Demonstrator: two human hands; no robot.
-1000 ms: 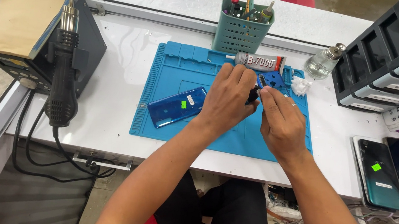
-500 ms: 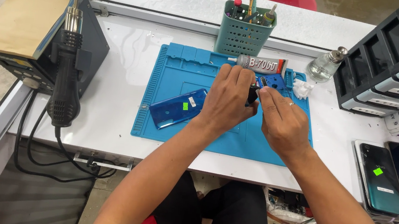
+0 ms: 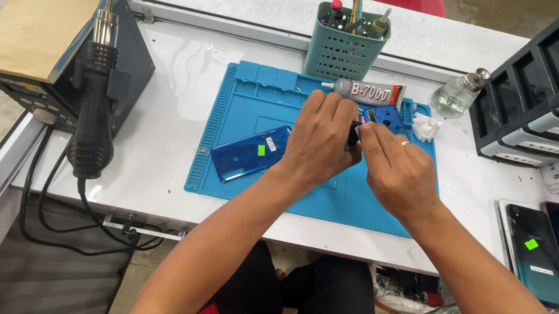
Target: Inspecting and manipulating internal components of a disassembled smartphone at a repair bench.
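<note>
- Two bare hands meet over the flat blue rubber work mat (image 3: 264,106), likely so small bits stay on it.
- The left hand (image 3: 320,140) has its fingers curled shut round a small dark part (image 3: 353,134), most of it hidden.
- The right hand (image 3: 397,170) pinches at the same part, fingertips close together.
- A shiny blue phone back cover (image 3: 250,152) lies flat on the mat, just left of the hands.
- A grey glue tube (image 3: 364,91) lies near, easy to reach.

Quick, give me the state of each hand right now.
Left hand: closed on a small dark part, over the blue mat.
Right hand: fingers pinched on the same dark part.
</note>
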